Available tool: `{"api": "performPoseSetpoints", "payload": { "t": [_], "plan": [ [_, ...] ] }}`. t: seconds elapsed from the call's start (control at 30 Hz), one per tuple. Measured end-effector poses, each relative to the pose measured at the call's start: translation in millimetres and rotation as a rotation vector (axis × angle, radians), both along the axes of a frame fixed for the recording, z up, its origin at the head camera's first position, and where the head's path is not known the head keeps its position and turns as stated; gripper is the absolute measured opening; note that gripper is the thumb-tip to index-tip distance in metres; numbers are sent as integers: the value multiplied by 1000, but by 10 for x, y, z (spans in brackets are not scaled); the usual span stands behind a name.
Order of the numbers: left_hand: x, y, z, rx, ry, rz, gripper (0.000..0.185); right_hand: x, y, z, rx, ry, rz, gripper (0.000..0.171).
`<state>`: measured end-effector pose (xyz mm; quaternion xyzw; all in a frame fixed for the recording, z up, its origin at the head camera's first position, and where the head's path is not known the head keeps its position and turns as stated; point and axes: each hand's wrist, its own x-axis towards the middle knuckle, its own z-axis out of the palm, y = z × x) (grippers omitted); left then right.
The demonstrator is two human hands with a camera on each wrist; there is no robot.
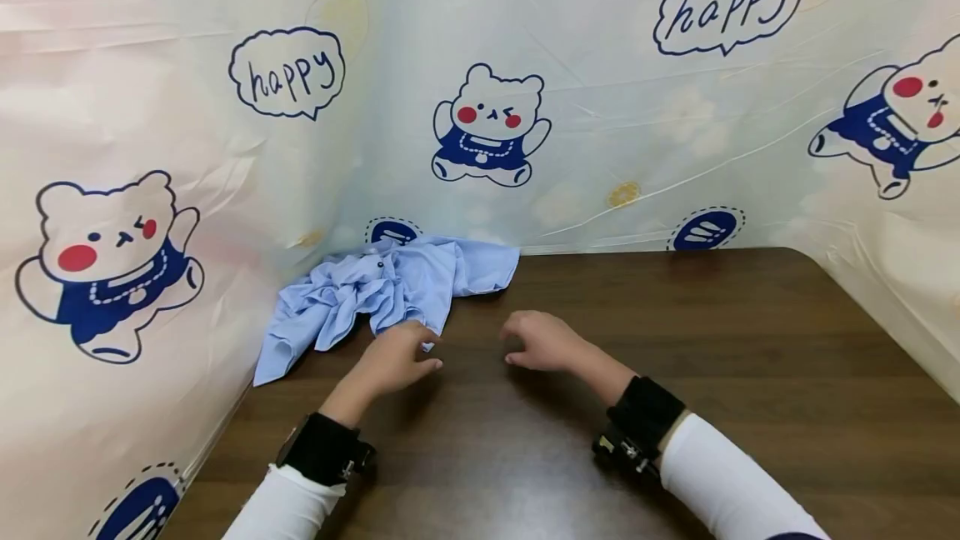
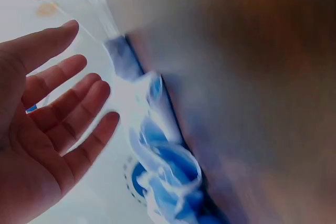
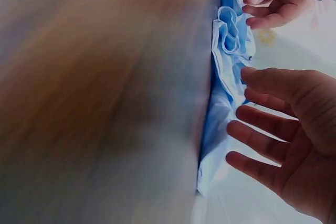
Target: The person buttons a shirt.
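Crumpled blue shirt is bunched at the table's far left corner, against the printed sheet. Left hand is held at its near hem, fingers loosely spread, nothing gripped. Right hand hovers just beside, relaxed and empty.

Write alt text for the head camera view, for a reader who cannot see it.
Two hands reach over a dark wooden table toward a crumpled light blue shirt: the left hand is at its near edge, the right hand hovers open beside it. A plastic sheet printed with cartoon bears walls the table.
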<state>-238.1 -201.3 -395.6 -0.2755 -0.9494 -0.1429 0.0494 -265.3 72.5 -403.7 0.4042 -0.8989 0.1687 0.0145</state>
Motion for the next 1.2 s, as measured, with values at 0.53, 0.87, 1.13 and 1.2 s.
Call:
{"api": "performPoseSetpoints", "payload": {
  "t": [0.53,0.87,1.13,1.2],
  "plan": [
    [-878,-872,283,89,-55,394,81,-552,-776,-84,-115,13,-156,51],
    [-941,-824,28,53,-388,465,92,-805,-1224,-176,55,-59,-278,72],
    [-884,-754,-79,-64,-382,470,83,-884,-1301,-309,180,-185,-324,66],
    [-870,-744,-88,-59,-397,483,83,-889,-1292,-338,198,-203,-316,64]
  ]
}}
